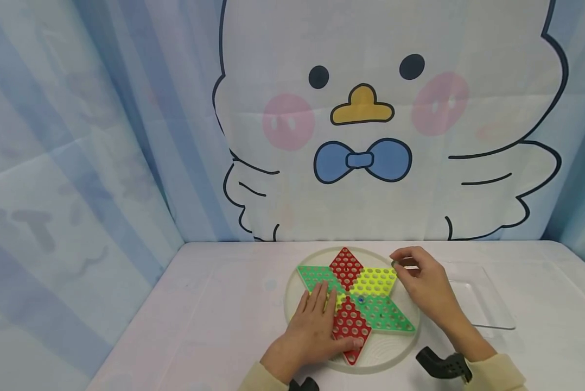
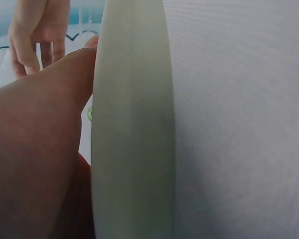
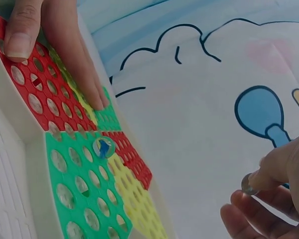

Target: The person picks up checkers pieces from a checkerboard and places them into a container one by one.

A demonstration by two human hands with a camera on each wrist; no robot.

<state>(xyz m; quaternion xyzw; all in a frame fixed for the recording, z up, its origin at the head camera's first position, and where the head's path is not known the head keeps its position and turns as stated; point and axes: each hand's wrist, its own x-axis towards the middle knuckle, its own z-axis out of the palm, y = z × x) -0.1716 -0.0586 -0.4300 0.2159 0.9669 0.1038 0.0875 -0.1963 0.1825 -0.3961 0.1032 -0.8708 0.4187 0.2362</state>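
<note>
A Chinese checkers board (image 1: 389, 316) with red, green and yellow star points lies on the table in its round cream base. My left hand (image 1: 308, 338) rests flat on the board's left side, fingers spread and thumb over the near red point. Between thumb and fingertips, my right hand (image 1: 428, 287) pinches a small glass marble (image 3: 247, 184), held above the board's far right edge. Another marble (image 3: 104, 147), clear with blue inside, sits in a hole of the green section near the centre. In the left wrist view, the base's cream side (image 2: 132, 119) hides most of the board.
To the right of the board is a clear plastic tray (image 1: 490, 304), partly behind my right forearm. A cartoon-printed curtain (image 1: 361, 206) hangs along the table's back edge, with more cloth at the left. Black wrist straps (image 1: 441, 364) show at the sleeves.
</note>
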